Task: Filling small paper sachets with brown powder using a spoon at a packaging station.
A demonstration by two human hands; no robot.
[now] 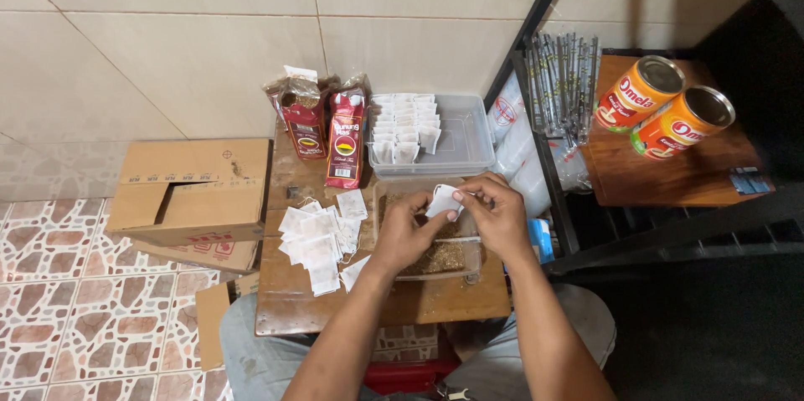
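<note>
Two hands met over a small wooden table [293,300], both pinching one small white paper sachet [441,198] between them. The left hand [404,229] gripped the sachet's lower left edge with thumb and fingertips closed on it, while the right hand [498,213] pinched its upper right side, fingers curled in. The sachet hung just above a clear plastic tub [469,265] that held loose brown shredded leaf. Whether the sachet was already filled could not be told.

Just to the left of the tub, a loose heap of empty white sachets [322,238] lay spread on the tabletop. Beyond the tub, touching its far rim, stood a second clear tray [469,146] with neat rows of white sachets stacked along its left half. Beside that tray, against the tiled wall, two opened dark red packets [327,129] stood upright. An open cardboard box [197,192] sat on the patterned floor, left of the table. Off to the right, on a wooden shelf [670,175] in a black frame, two orange tins [666,104] lay tilted next to a bundle of thin wrapped sticks [563,79].
</note>
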